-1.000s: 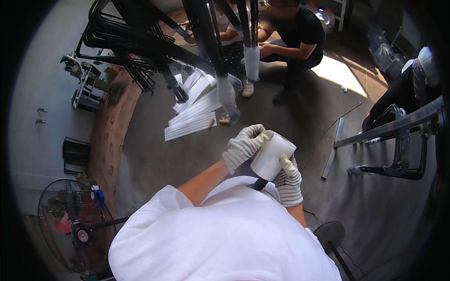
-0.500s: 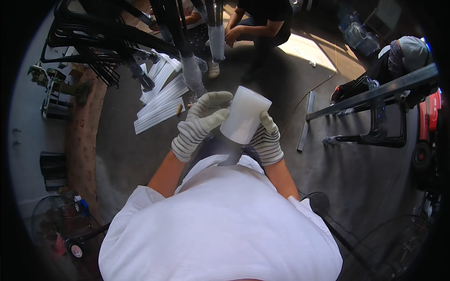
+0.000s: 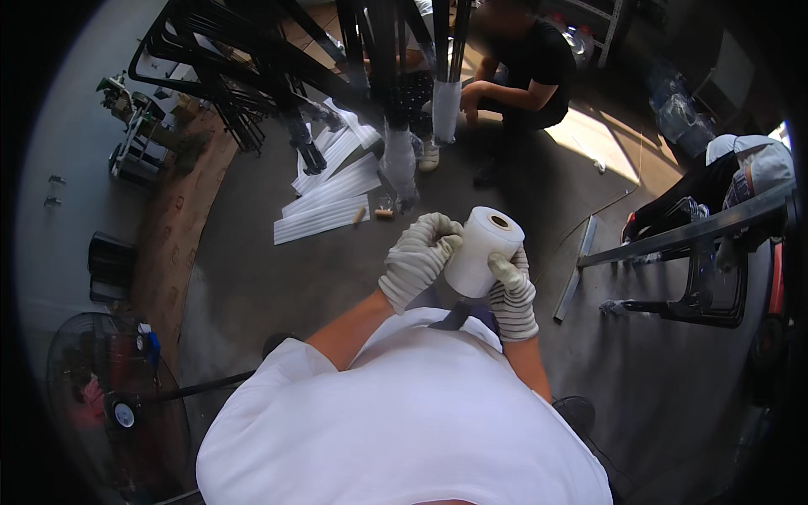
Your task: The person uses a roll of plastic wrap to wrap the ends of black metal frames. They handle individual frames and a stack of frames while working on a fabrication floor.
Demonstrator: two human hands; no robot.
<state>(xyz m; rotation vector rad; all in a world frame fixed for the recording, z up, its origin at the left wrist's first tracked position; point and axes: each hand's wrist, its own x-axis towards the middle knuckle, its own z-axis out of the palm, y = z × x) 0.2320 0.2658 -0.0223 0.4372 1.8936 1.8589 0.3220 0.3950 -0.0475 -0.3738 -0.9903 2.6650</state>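
Observation:
A roll of clear stretch film (image 3: 471, 261) is held in front of my chest, tilted slightly so that its top end and cardboard core show. My right hand (image 3: 514, 296), in a striped knit glove, grips the roll's right side with the thumb across its front. At the roll's left side is my gloved left hand (image 3: 421, 257), its fingers curled and thumb pressed in, the tips close against the film. What they pinch, if anything, is too small to make out.
White foam strips (image 3: 337, 181) lie on the floor ahead, beside short cardboard tubes (image 3: 383, 213). Black metal frames (image 3: 252, 67) with wrapped ends stand above them. A co-worker (image 3: 534, 80) crouches ahead; another bends by a metal rail (image 3: 690, 225) at right. A fan (image 3: 114, 404) stands left.
The roll has turned so that its core end now shows. My left hand's spread fingers have curled in against the film. The view has shifted, carrying the surroundings rightward in the picture.

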